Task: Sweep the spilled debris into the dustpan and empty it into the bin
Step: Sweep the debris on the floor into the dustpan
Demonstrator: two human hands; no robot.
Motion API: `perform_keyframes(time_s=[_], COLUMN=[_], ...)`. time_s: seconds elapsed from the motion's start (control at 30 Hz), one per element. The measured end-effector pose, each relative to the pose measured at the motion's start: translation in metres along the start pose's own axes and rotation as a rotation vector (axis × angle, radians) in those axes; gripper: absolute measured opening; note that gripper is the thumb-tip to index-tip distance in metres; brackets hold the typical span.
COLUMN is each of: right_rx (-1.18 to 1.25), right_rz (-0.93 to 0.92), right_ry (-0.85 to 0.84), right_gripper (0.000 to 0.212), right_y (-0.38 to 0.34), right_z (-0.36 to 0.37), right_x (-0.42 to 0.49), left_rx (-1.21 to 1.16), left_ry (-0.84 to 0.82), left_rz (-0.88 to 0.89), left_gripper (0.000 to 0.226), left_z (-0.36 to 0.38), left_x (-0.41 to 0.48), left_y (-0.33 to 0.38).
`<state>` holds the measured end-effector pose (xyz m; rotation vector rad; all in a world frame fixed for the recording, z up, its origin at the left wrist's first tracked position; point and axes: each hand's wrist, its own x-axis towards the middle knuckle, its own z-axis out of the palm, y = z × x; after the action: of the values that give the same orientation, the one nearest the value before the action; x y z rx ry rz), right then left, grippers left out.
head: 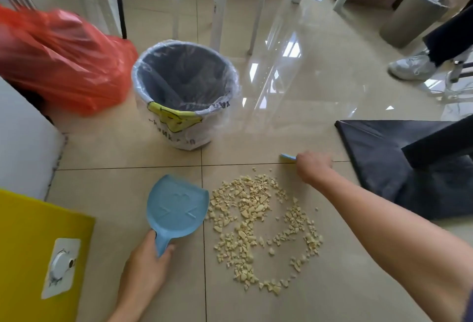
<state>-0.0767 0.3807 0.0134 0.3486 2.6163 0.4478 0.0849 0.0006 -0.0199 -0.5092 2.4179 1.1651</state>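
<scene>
**Both hands gripping tools over a scatter of pale crumbs**

The left hand is wrapped around the short handle of one blue plastic dustpan, thumb along the handle's near side; the forearm comes up from the bottom edge. The right hand is curled into a fist around a small blue brush, of which only one tip shows past the knuckles; its bristles are hidden. That arm stretches long from the lower right corner, reaching over the far side of the spill.

The glossy beige tiled floor carries everything, its dark grout lines crossing just above the pan. A crumpled orange plastic bag lies blurred at far left. One round bin, white with a yellow mark and lined with a clear film bag, stands upright beyond the dustpan. A black plastic sheet lies flat at right.

The dustpan is shallow and rounded, with a moulded face, its open lip touching the left edge of the debris: many small, pale yellow, irregular chunks spread loosely on the floor between the hands.
</scene>
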Motion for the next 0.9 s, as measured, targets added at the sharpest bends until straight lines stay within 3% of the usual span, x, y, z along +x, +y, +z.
perform_keyframes(time_s=[0.23, 0.43, 0.57, 0.7, 0.8, 0.9], right_rx=[0.02, -0.033, 0.05, 0.069, 0.098, 0.119], right_rz=[-0.28, -0.458, -0.425, -0.272, -0.186, -0.253], right_ry=[0.013, -0.012, 0.107, 0.229, 0.17, 0.122], right_gripper=[0.031, 0.027, 0.026, 0.027, 0.032, 0.032], right_y=[-0.102, -0.09, -0.059, -0.058, -0.09, -0.138], right_z=[0.026, 0.04, 0.032, 0.001, -0.013, -0.004], right_x=[-0.062, -0.135, -0.126, -0.065, -0.029, -0.04], left_rx=[0.016, -0.013, -0.055, -0.058, -0.039, -0.047], left_ry=[-0.006, 0.011, 0.014, 0.01, -0.031, -0.063], left_rz=[-0.014, -0.051, -0.08, -0.072, -0.077, -0.085], left_gripper=[0.009, 0.009, 0.011, 0.015, 0.014, 0.007], left_z=[0.0, 0.015, 0.017, 0.01, 0.006, 0.004], left_x=[-0.025, -0.028, -0.025, -0.026, -0.036, -0.038], left_y=[-0.009, -0.007, -0.001, 0.004, 0.004, 0.001])
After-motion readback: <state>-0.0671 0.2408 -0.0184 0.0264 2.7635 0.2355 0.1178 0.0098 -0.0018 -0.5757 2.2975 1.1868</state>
